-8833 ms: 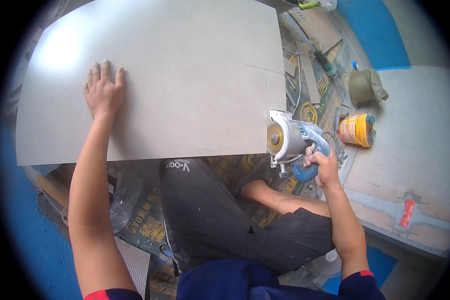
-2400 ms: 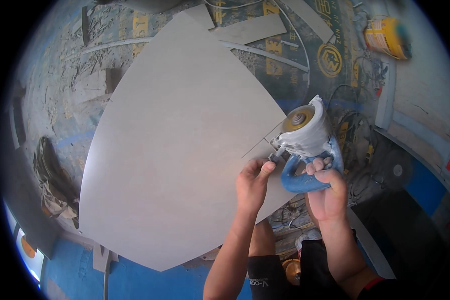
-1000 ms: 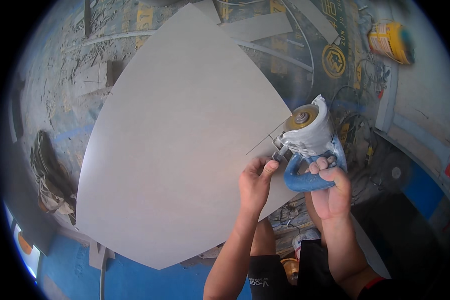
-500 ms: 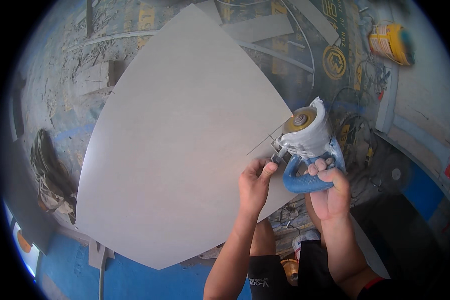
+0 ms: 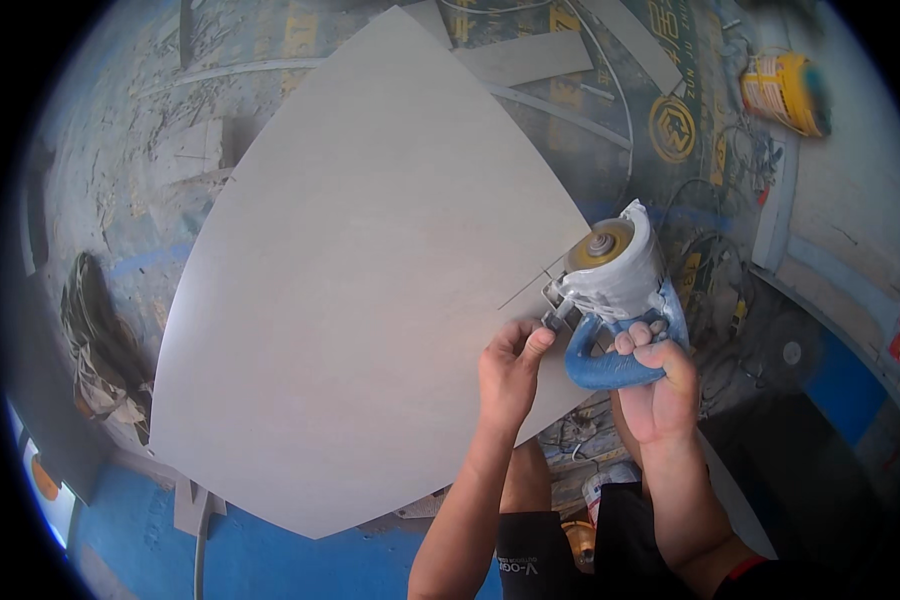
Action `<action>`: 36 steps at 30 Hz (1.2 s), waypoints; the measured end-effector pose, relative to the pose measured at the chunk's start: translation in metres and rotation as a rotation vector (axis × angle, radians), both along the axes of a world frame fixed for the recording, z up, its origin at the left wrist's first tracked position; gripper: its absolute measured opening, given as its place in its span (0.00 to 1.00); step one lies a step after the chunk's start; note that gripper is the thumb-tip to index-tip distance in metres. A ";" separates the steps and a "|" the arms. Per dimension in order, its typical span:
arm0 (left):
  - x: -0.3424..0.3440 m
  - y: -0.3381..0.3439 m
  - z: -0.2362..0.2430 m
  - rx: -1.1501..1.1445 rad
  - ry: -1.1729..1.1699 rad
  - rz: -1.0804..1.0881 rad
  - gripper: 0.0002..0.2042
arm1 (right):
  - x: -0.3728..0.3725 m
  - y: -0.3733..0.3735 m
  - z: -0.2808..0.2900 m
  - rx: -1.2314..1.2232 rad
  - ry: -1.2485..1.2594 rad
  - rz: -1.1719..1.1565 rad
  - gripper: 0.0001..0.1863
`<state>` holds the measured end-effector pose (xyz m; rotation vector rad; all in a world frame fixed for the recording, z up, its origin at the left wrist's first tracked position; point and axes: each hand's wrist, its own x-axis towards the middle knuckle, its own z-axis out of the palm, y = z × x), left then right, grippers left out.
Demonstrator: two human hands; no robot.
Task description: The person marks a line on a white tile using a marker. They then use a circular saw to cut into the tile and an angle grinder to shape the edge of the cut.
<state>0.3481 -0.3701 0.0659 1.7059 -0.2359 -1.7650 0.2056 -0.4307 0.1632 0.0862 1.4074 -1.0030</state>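
A large pale grey tile (image 5: pixel 360 300) fills the middle, with thin straight lines near its right edge. A dust-coated circular saw (image 5: pixel 620 275) sits at that edge, with a yellow disc, white guard and blue handle. My right hand (image 5: pixel 660 375) has its fingers wrapped round this handle. My left hand (image 5: pixel 512 362) pinches a small metal knob (image 5: pixel 555 315) on the saw's base plate, partly hidden by the fingers. Pale dust hangs around the disc and over the ground beside it.
A dusty printed floor sheet (image 5: pixel 685 175) bears offcuts (image 5: pixel 530 55), cords and a block (image 5: pixel 185 150). A yellow bucket (image 5: pixel 775 95) stands at upper right, crumpled olive cloth (image 5: pixel 95 355) lies at left, and blue flooring (image 5: pixel 140 510) shows at lower left. My legs are below the tile.
Since the oldest frame my left hand has left the tile's face for the saw's knob, and the view has turned. Over the last second the hands barely move, while dust haze thickens.
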 end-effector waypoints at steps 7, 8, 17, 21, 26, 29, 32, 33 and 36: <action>0.000 0.004 -0.003 -0.012 0.015 0.026 0.18 | 0.001 0.003 -0.002 0.001 0.015 -0.002 0.14; 0.001 0.003 -0.003 -0.014 0.018 0.024 0.17 | 0.001 0.003 -0.003 -0.003 0.018 -0.002 0.14; -0.002 0.007 -0.005 -0.026 0.009 0.048 0.16 | 0.003 0.006 -0.002 -0.005 0.031 0.004 0.14; -0.002 0.009 -0.007 -0.030 0.019 0.052 0.16 | 0.003 0.008 -0.004 -0.008 0.041 0.000 0.14; -0.001 0.010 -0.008 -0.033 0.016 0.052 0.16 | 0.003 0.008 -0.005 -0.011 0.037 0.006 0.14; -0.001 0.012 -0.008 -0.030 0.026 0.063 0.16 | 0.004 0.008 -0.004 0.000 0.026 0.003 0.14; -0.002 0.014 -0.009 -0.018 0.019 0.056 0.16 | 0.005 0.007 -0.003 0.004 0.030 0.001 0.14; -0.002 0.014 -0.008 -0.019 0.029 0.069 0.16 | 0.007 0.007 -0.002 0.011 0.034 -0.008 0.15; -0.001 0.013 -0.007 -0.024 0.056 0.089 0.16 | 0.010 0.005 -0.001 0.021 0.043 -0.036 0.16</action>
